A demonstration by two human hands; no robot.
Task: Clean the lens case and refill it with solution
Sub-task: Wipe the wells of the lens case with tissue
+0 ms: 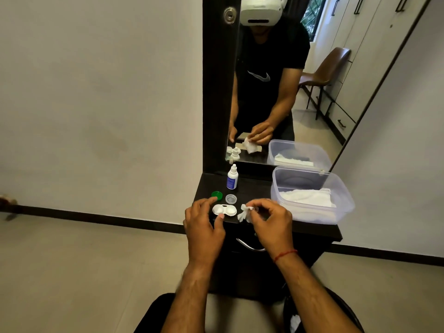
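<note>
The white two-well lens case (225,210) lies uncapped on the dark dresser top (254,188). My left hand (204,227) rests at its left end, forefinger and thumb touching the case. My right hand (271,222) pinches a crumpled white tissue (245,213) just right of the case. A green cap (216,195) and a clear cap (231,199) lie behind the case. The small white solution bottle (232,177) with a blue label stands upright further back, cap on.
A clear plastic tub (312,193) with white cloths in it stands on the right of the dresser. A tall mirror (276,80) rises behind. A metal drawer handle (249,246) is under the front edge.
</note>
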